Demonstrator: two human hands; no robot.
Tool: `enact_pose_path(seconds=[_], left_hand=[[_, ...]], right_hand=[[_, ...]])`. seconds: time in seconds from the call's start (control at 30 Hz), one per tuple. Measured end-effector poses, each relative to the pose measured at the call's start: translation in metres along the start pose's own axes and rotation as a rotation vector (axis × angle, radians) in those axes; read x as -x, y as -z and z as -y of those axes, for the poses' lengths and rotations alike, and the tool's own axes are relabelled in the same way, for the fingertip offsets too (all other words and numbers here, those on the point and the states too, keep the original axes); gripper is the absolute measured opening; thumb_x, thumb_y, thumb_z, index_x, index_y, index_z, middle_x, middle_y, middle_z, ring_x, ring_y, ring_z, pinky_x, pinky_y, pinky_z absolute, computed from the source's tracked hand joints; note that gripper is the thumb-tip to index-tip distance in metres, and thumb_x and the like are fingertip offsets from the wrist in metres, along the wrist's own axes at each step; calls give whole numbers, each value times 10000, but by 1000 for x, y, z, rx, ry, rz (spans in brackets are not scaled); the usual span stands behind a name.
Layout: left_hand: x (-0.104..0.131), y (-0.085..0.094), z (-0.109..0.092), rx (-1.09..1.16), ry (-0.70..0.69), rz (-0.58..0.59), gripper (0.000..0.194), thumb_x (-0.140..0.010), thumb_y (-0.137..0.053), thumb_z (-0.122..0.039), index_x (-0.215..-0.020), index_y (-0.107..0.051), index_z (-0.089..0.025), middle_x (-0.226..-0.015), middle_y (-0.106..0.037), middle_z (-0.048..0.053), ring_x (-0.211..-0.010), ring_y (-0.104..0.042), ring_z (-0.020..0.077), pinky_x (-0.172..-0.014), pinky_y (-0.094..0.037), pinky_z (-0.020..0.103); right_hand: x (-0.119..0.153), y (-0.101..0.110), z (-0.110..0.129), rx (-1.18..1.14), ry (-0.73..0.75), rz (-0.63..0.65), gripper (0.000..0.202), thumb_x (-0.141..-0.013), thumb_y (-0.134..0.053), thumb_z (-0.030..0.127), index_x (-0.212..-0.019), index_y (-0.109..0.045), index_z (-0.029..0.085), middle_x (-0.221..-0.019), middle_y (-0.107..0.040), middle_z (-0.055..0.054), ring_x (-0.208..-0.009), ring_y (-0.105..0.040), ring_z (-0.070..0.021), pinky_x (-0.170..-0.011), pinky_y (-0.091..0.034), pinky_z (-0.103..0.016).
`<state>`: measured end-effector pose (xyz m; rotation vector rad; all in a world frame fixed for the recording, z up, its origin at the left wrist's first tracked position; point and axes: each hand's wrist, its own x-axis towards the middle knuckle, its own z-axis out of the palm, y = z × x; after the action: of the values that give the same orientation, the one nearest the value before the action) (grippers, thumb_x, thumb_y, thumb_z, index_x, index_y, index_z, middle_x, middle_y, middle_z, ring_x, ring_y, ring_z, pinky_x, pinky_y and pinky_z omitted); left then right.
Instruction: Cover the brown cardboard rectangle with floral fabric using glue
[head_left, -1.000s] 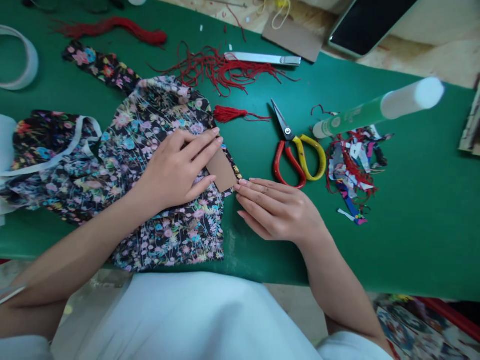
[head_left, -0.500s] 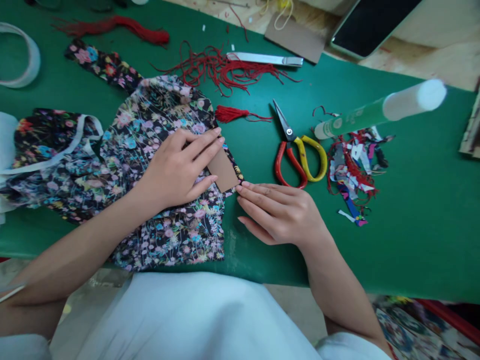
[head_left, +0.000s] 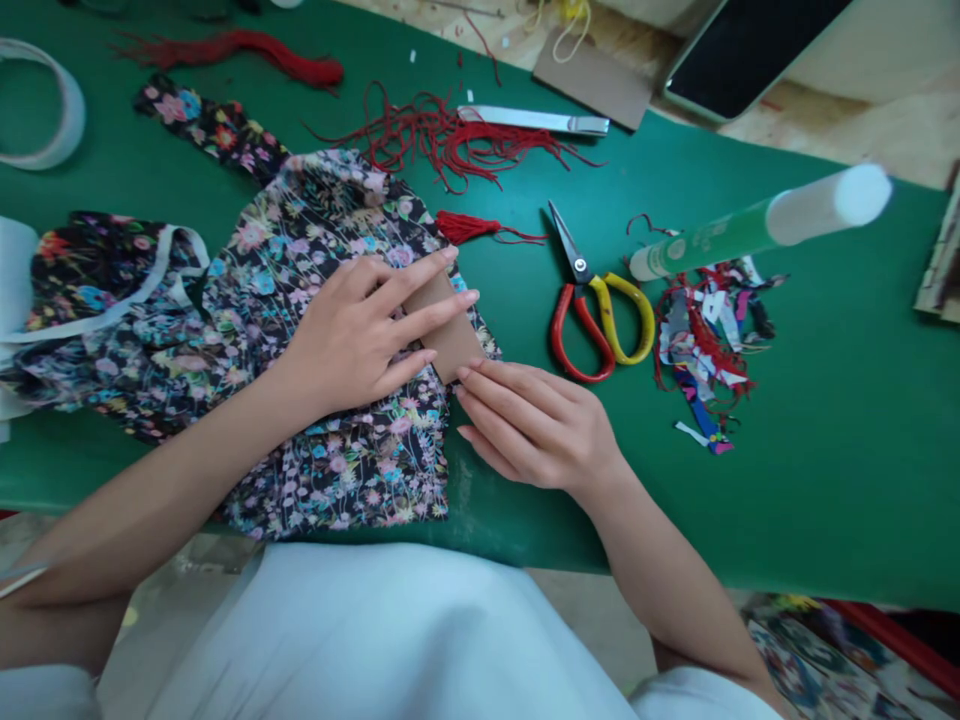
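Observation:
Dark floral fabric [head_left: 382, 480] lies bunched on the green table, with a small brown cardboard piece [head_left: 454, 345] on top near its right edge. My left hand [head_left: 349, 335] lies flat with fingers spread, pressing the cardboard onto the fabric. The fingers of my right hand [head_left: 536, 425] are pinched together at the cardboard's lower corner, on the fabric's edge; what exactly sits between thumb and fingertips is partly hidden. A red tassel [head_left: 465, 227] rests just beyond the fabric. Scissors [head_left: 600, 300] with one red and one yellow handle lie open to the right.
Right of the scissors are a glue tube [head_left: 750, 230] and a heap of scraps [head_left: 709, 330]. Behind are red threads [head_left: 457, 145], metal tweezers [head_left: 536, 120], a red thread bundle [head_left: 277, 62], a larger cardboard piece [head_left: 592, 80] and a phone [head_left: 750, 50]. A tape roll [head_left: 67, 115] lies far left.
My right hand has shifted left along the cardboard's lower edge. My left fingers have spread wider over the cardboard, and the fabric's edge shows farther out past it.

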<state>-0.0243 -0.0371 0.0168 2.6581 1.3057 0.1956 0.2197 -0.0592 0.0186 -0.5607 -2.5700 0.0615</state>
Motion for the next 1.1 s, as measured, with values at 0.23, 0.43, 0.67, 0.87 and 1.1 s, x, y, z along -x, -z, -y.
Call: enact_pose_path(seconds=[0.23, 0.43, 0.67, 0.87, 1.1], left_hand=[[2, -2, -2, 34, 20, 3, 565, -960, -496, -407, -1503, -408, -281, -1600, -351, 96, -1228, -494, 362, -1038, -400, 549], [6, 8, -8, 77, 16, -36, 491, -958, -490, -355, -1414, -497, -172, -1470, -504, 162, -1258, -494, 344, -1031, -407, 519], [54, 24, -49, -31, -453, -130, 192, -892, -589, -293, -722, -591, -204, -621, -566, 2, -643, -551, 185, -574, -384, 333], [103, 10, -76, -75, -342, 129, 103, -877, -534, -102, -832, -588, -177, -658, -581, -4, -551, -577, 184, -538, -450, 343], [96, 14, -85, 192, -293, 329, 161, -933, -474, -112, -800, -518, -192, -646, -614, -8, -479, -595, 185, -422, -354, 319]], right_hand=[[-1, -9, 1, -115, -107, 107, 293, -910, -608, 163, -1190, -685, 124, -1289, -670, -93, -1231, -634, -218, -1039, -558, -364], [0, -11, -3, -239, -176, 87, 277, -905, -602, 149, -1160, -705, 179, -1245, -695, -61, -1209, -647, -194, -1030, -563, -346], [2, -14, -1, -243, -165, 23, 266, -885, -624, 128, -1138, -706, 139, -1233, -699, -74, -1199, -653, -203, -1024, -569, -347], [1, -15, -2, -221, -158, 13, 240, -896, -617, 148, -1108, -724, 179, -1220, -704, -60, -1181, -663, -196, -1007, -580, -341], [1, -16, 1, -195, -157, 5, 240, -895, -616, 152, -1106, -727, 173, -1223, -703, -66, -1180, -664, -202, -1002, -582, -345]])
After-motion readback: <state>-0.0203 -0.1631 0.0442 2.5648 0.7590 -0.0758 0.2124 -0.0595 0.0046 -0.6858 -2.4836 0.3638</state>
